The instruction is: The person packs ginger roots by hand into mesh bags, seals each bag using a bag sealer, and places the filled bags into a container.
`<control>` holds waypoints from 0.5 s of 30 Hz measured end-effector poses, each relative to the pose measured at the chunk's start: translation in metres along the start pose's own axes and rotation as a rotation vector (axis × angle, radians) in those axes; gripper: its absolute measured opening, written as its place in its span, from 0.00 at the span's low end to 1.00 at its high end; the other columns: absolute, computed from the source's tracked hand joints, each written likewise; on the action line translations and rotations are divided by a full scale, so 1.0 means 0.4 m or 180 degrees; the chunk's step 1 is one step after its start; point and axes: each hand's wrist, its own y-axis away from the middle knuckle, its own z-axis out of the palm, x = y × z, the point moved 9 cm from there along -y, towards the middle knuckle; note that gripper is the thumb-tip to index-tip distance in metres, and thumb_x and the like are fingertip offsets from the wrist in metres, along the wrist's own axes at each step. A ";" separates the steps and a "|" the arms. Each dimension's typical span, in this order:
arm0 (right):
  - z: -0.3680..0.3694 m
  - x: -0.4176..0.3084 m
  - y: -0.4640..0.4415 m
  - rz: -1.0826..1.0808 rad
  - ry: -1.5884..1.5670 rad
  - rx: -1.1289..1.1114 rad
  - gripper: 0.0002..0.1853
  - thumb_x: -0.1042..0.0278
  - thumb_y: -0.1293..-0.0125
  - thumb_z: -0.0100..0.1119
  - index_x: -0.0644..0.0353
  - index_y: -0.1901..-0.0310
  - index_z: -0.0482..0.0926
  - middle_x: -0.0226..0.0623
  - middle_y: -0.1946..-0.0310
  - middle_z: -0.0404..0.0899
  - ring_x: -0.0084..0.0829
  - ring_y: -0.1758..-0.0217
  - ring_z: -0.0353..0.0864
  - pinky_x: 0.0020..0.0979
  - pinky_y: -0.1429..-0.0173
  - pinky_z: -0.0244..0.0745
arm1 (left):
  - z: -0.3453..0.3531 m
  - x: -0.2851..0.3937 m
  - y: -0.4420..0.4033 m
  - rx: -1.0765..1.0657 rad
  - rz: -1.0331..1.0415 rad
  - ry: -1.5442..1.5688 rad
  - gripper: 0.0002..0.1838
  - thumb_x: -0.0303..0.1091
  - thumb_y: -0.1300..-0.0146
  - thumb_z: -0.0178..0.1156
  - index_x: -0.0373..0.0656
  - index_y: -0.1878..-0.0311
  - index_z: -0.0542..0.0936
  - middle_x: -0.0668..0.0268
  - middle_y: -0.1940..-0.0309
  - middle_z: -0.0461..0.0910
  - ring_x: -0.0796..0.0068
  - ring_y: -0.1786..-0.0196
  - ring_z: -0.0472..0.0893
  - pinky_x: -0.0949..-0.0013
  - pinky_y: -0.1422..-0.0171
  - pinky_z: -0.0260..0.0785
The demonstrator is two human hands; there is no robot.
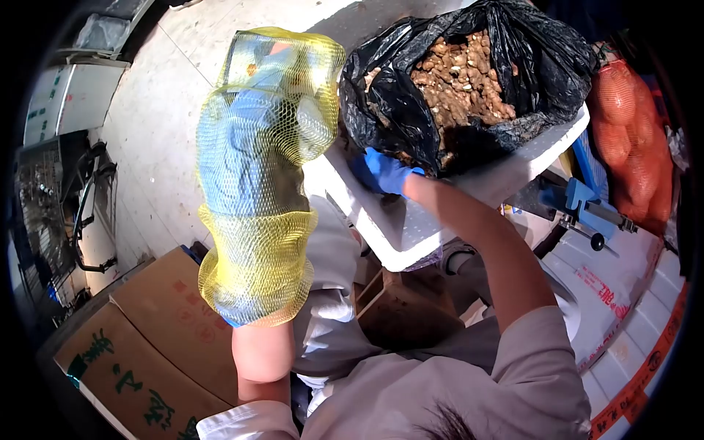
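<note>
My left hand (253,121) reaches up inside a yellow mesh bag (257,242), which covers it from the forearm onward. Blue material shows through the netting, but the fingers are too blurred by the mesh to read. In a blue glove, my right hand (385,173) is closed at the near side of a black plastic bag (539,59), its fingertips partly hidden by the folds. Knobbly brown ginger (462,81) fills the opening of this plastic bag. Beneath it stands a white foam box (400,242), whose near corner points toward me.
Orange mesh sacks (623,139) stand at the right, beside a blue metal device (583,205). White boxes (638,286) with red print lie below them. A brown carton (161,330) is at lower left, a wooden stool (403,308) below the foam box, and metal racks (44,213) far left.
</note>
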 end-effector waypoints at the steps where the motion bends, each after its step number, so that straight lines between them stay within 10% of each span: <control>1: 0.002 -0.013 0.005 -0.0094 0.0246 -0.0016 0.11 0.67 0.51 0.47 0.58 0.66 0.73 0.39 0.72 0.74 0.37 0.67 0.74 0.34 0.61 0.64 | 0.002 0.004 -0.002 -0.0004 0.0055 0.0001 0.18 0.34 0.41 0.47 0.43 0.47 0.65 0.63 0.51 0.67 0.70 0.49 0.69 0.70 0.45 0.63; 6: -0.041 0.062 0.041 0.1083 -0.1331 -0.0051 0.16 0.69 0.46 0.39 0.70 0.59 0.70 0.48 0.66 0.73 0.37 0.62 0.74 0.30 0.58 0.69 | 0.011 0.014 -0.014 -0.0007 0.0138 0.0079 0.18 0.29 0.43 0.49 0.41 0.48 0.65 0.62 0.53 0.68 0.71 0.50 0.69 0.71 0.46 0.62; 9: -0.223 0.146 0.017 0.0440 -0.0308 -0.0050 0.14 0.70 0.47 0.43 0.72 0.65 0.72 0.42 0.72 0.73 0.36 0.68 0.73 0.30 0.61 0.67 | 0.008 0.022 -0.015 -0.0003 0.0087 0.0211 0.18 0.25 0.45 0.49 0.40 0.49 0.65 0.62 0.54 0.68 0.72 0.51 0.69 0.72 0.46 0.62; 15: -0.203 0.426 0.130 0.2417 -0.3879 0.0076 0.25 0.53 0.58 0.62 0.67 0.65 0.73 0.48 0.71 0.75 0.46 0.67 0.75 0.34 0.62 0.70 | 0.006 0.028 -0.015 0.0021 -0.0255 0.1239 0.20 0.18 0.49 0.51 0.38 0.50 0.65 0.62 0.56 0.69 0.73 0.53 0.70 0.74 0.48 0.62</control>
